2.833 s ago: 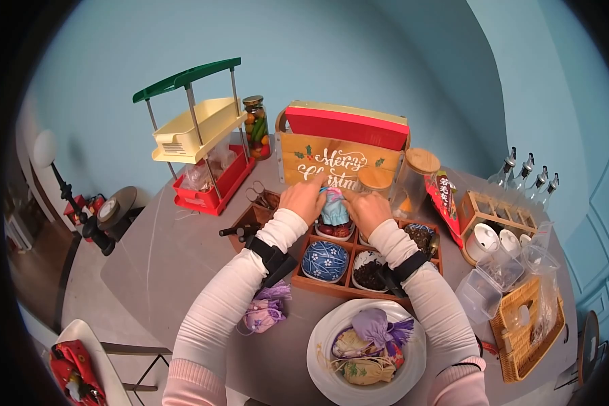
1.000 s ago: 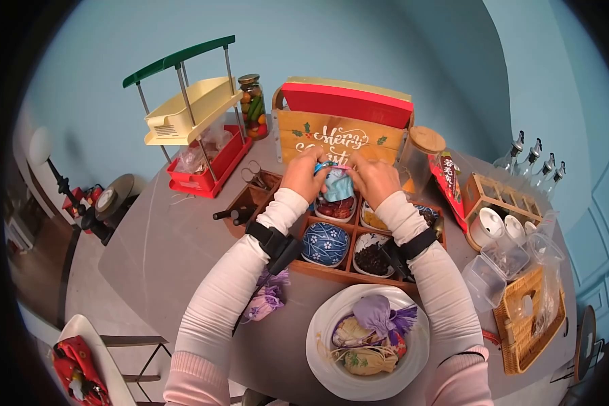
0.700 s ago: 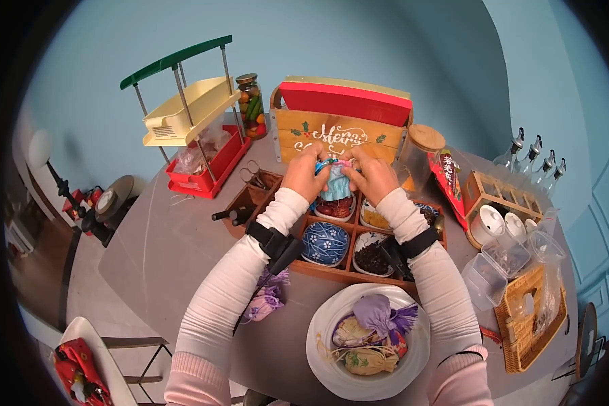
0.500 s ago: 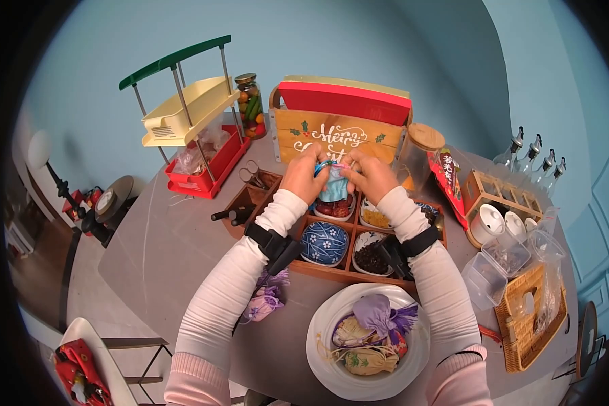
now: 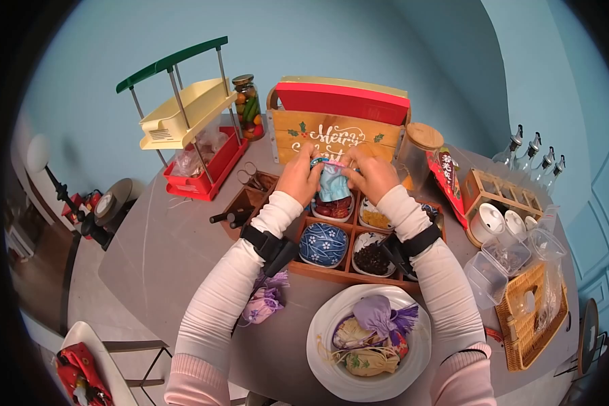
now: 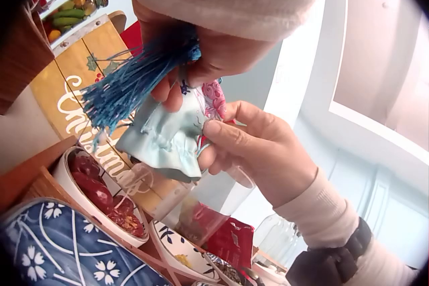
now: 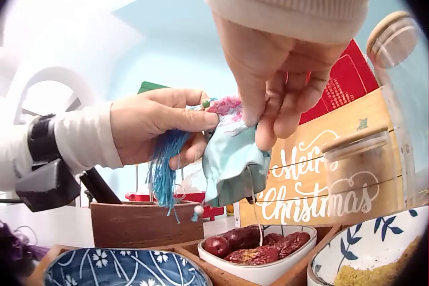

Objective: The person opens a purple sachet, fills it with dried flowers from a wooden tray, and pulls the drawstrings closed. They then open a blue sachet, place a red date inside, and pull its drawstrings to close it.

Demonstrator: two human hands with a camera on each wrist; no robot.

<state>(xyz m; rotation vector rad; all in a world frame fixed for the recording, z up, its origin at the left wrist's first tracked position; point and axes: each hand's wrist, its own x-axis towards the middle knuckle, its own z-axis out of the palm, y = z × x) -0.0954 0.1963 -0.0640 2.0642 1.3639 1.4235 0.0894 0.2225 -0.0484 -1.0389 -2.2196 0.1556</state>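
Observation:
Both hands hold a small light-blue satin pouch [image 5: 333, 184] with a pink embroidered part, above a bowl of dried red fruit [image 5: 333, 208]. My left hand [image 5: 300, 177] pinches one side; a blue tassel [image 6: 137, 75] hangs by its fingers. My right hand [image 5: 373, 174] pinches the other side between thumb and fingers. In the right wrist view the pouch [image 7: 231, 162] hangs with its gathered edge downward, a thin cord dangling from it. The wooden divided box [image 5: 345, 274] below also holds a blue patterned bowl [image 5: 323, 244] and bowls of yellow and dark contents.
A white plate [image 5: 319, 375] with several pouches stands in front, a purple pouch [image 5: 264, 304] left of it. Behind are a wooden Christmas crate [image 5: 284, 132] and a lidded jar [image 5: 419, 152]. The tiered rack [image 5: 189, 111] stands left; a wicker tray [image 5: 514, 338] and clear containers [image 5: 484, 281] lie right.
Compared with the earliest frame, both hands and the pouch are a little higher in the view, and the pouch's wide end has tilted. Both hands keep hold of it. The view has shifted slightly.

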